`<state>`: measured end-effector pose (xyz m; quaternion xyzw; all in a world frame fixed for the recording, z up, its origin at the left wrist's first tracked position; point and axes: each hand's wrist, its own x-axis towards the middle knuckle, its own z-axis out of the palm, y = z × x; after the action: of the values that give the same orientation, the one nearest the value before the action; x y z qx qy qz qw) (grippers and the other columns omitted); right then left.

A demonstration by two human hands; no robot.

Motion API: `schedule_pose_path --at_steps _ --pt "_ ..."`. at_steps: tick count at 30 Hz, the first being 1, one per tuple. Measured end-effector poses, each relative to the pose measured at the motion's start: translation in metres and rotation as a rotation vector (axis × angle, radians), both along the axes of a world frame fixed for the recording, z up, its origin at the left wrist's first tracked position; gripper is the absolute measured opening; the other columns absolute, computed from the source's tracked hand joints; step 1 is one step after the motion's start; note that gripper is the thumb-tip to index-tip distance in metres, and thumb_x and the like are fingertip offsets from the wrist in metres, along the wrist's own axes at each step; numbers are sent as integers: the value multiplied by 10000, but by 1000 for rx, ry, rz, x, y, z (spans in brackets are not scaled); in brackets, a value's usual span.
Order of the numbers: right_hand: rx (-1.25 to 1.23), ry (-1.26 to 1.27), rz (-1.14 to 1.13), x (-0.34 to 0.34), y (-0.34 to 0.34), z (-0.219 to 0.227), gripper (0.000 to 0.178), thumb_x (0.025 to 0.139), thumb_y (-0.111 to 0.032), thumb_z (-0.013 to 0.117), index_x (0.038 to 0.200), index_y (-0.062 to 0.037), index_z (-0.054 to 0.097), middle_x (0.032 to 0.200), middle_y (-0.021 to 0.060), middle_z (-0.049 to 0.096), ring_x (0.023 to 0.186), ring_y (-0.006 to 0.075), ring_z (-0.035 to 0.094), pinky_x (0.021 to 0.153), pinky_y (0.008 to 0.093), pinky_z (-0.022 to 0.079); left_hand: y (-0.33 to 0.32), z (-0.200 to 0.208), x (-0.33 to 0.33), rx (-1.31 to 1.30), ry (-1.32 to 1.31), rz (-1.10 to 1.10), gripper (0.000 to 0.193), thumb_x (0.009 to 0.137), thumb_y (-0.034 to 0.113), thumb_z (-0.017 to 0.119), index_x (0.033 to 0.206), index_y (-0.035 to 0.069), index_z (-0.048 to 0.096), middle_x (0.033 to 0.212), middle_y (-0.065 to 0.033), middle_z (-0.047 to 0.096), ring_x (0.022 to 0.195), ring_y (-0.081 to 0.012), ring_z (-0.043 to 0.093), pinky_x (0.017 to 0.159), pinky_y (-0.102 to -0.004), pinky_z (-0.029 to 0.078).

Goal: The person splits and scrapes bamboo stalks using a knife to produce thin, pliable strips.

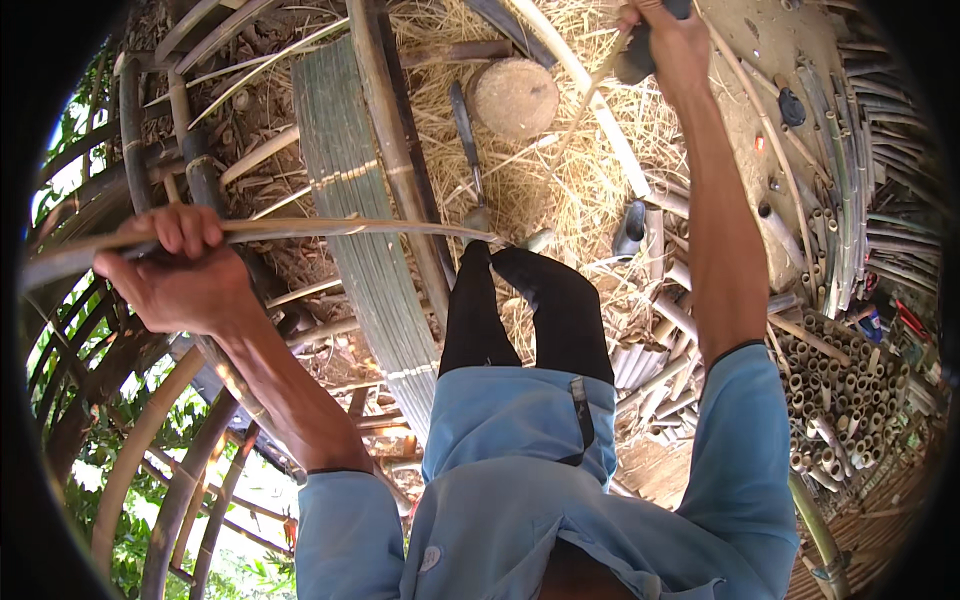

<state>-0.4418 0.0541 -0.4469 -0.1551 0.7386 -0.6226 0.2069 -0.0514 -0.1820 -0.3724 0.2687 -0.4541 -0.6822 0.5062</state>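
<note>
Left hand (180, 265) at nine o'clock, curled tight round a long thin bamboo strip (340, 228): pale, flat, smooth, gently bowed, running from the dark rim at nine o'clock across toward centre, tip ending near the dark-trousered knees (520, 300). Right hand (665, 40) up at one o'clock, fist closed on a dark handle (635, 60); blade cut off by the upper edge or lost in glare, so kind of tool hard to tell. Below centre, a mat of fine green-grey bamboo slats (350, 200), ribbed, bound with pale cross-ties, sloping from twelve toward six o'clock. At twelve, a round woody block (515, 95) with a rough flat face, set on dry golden straw (560, 170); just beside it a long dark knife (465, 140), point up. At three to four o'clock, a stack of short hollow bamboo tubes (830, 390), open ends showing. At seven o'clock, curved split poles (150, 450) over green foliage, blurred by the lens rim. Light blue sleeves and shirt (520, 470) filling six o'clock.
</note>
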Motion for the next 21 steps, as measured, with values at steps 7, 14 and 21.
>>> schedule_pose_path --at_steps 7,14,21 --pt "-112 -58 68 52 -20 10 371 955 -341 763 1013 6 645 851 124 729 778 187 727 710 315 590 21 16 -139 -85 -227 40 407 1069 387 516 821 64 523 675 -29 434 597 -146 428 580 -303 392" --pt "-4 -61 199 97 -38 26 376 923 -361 805 960 -13 666 808 31 692 714 105 616 628 279 490 48 24 -214 -167 -233 -274 311 1019 373 667 944 79 735 839 40 659 739 -50 536 675 -250 416" --pt "-94 -15 113 105 -38 31 364 854 -298 876 922 -18 654 787 9 672 714 84 594 641 281 494 61 22 -233 -389 -255 -236 330 1022 349 668 838 77 694 734 61 600 655 -36 504 601 -242 402"
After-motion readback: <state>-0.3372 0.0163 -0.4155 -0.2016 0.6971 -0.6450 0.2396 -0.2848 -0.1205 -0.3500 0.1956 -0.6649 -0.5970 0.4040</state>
